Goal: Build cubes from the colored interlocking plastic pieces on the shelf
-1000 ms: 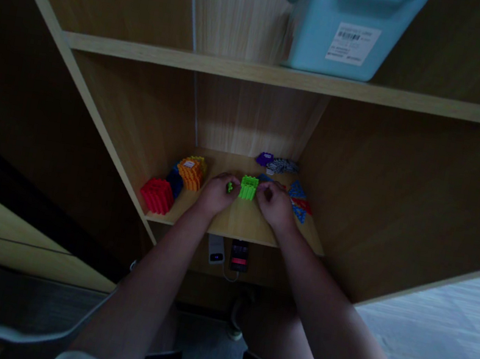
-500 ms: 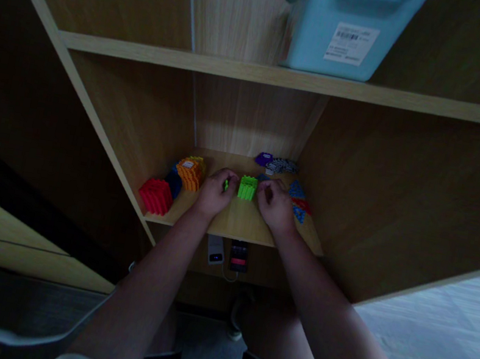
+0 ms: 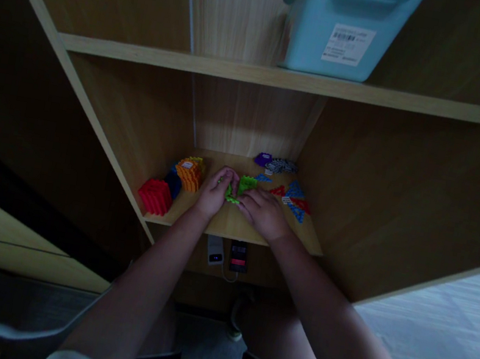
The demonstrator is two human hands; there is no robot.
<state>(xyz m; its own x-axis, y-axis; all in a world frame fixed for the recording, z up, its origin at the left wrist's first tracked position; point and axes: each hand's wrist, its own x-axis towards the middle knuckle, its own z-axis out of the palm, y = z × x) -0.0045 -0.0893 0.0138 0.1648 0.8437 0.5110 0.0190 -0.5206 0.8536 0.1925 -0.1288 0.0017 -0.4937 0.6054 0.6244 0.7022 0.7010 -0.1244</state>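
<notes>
My left hand (image 3: pixel 214 192) is closed around bright green plastic tile pieces, most of them hidden by its fingers. From the other side, my right hand (image 3: pixel 264 212) reaches in with bent fingers on a green tile (image 3: pixel 231 199) between the two hands. Just behind my right fingertips stands a stack of green tiles (image 3: pixel 247 183), partly covered. How the pieces sit against each other cannot be made out.
To the left stand stacks of red tiles (image 3: pixel 156 196), dark blue tiles (image 3: pixel 173 182) and orange tiles (image 3: pixel 188 174). Blue and red triangles (image 3: pixel 295 205) lie at right. Purple pieces (image 3: pixel 263 159) are at the back. A blue bin (image 3: pixel 310 43) sits on the upper shelf board (image 3: pixel 240 72).
My right hand has moved left and toward me, onto the green tile by my left hand. Small red and blue triangles behind it have come into view.
</notes>
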